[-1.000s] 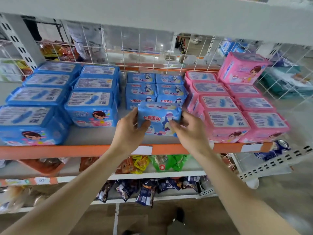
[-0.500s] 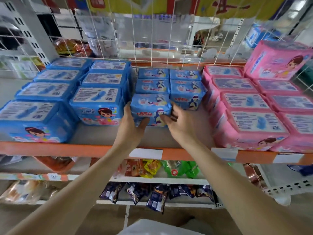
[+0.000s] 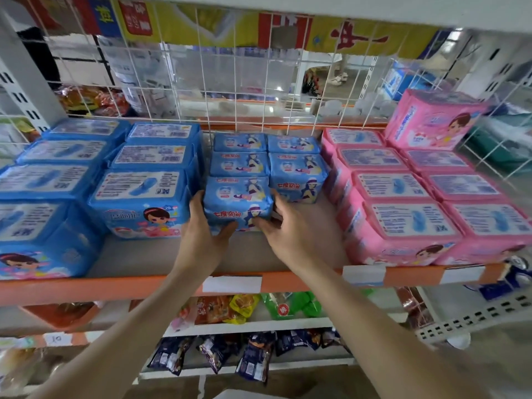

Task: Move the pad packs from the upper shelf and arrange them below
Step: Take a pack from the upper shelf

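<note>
Head: pack [image 3: 237, 200] between left grip [image 3: 202, 236], right [image 3: 289, 234]

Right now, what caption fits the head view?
The left hand and right hand grip a small blue pad pack on the orange-edged shelf.

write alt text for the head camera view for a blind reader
A left hand and a right hand grip a small blue pad pack by its sides, at the front of a row of like packs on an orange-edged shelf. Bigger blue packs sit to its left, pink packs to its right, snack bags on shelves below.
</note>
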A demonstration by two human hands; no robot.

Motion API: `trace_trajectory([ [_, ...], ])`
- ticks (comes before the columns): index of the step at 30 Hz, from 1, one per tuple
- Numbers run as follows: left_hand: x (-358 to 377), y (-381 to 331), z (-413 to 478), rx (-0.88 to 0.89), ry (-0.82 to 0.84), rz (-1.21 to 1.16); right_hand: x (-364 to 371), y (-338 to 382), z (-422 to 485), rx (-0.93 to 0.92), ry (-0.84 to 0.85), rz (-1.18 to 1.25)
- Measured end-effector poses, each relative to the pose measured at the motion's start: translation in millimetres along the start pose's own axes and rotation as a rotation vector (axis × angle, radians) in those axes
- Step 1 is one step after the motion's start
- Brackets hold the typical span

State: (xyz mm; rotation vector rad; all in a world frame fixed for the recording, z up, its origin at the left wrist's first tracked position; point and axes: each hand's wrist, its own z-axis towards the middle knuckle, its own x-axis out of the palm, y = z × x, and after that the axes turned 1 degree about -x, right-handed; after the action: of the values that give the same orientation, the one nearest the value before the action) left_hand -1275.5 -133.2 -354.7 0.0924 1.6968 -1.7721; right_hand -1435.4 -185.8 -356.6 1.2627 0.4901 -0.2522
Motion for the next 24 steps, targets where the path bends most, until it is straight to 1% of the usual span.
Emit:
trace_trajectory([
  [6,4,-1,5,-0.013,0.010,0.017,3,-1,5,0.019,0.008,-0.038],
  [8,6,-4,7,-0.012,-0.006,0.018,2,-1,8,0.023,0.010,-0.095],
  [12,10,-12,7,-0.033,-0.019,0.017,-2,2,12,0.014,0.050,-0.287],
  [18,6,-12,3,-0.049,0.000,0.083,-9,7,7,0.011,0.087,-0.369],
  [22,-4,-19,-16,0.012,-0.003,0.173,-15,11,-5,-0.008,0.102,-0.366],
  [24,-13,-25,-30,0.107,-0.021,0.198,-21,16,-16,-0.012,0.094,-0.379],
])
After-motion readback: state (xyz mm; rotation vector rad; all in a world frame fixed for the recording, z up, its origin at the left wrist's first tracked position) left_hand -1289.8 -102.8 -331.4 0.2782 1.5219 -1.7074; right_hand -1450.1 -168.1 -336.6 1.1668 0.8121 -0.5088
